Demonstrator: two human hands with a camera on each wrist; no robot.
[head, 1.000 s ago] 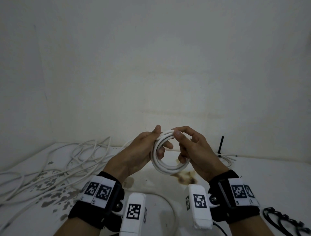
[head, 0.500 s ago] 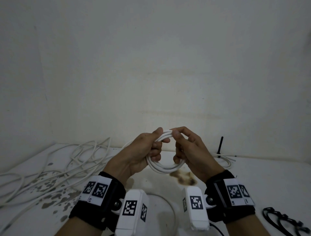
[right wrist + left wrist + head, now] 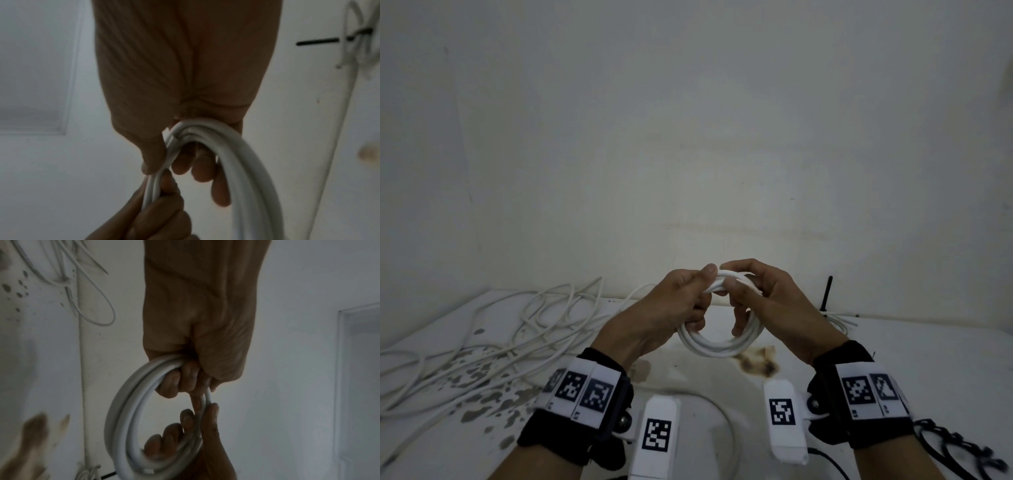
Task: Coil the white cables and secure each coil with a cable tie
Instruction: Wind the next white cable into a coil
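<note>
Stained white surface [image 3: 722, 394] against bare walls: my left hand [image 3: 667, 308] and right hand [image 3: 767, 301] both grip the cable coil [image 3: 719, 346]; loose cables [image 3: 517, 325] lie left.

Coil [image 3: 717, 344]: held above the table [image 3: 825, 342], centre, between left hand [image 3: 664, 315] and right hand [image 3: 774, 305]. Loose cables [image 3: 517, 329]: on the table, far left. Tied coil [image 3: 839, 320]: behind the right hand, by the wall. Cable ties [image 3: 955, 448]: near right edge.
</note>
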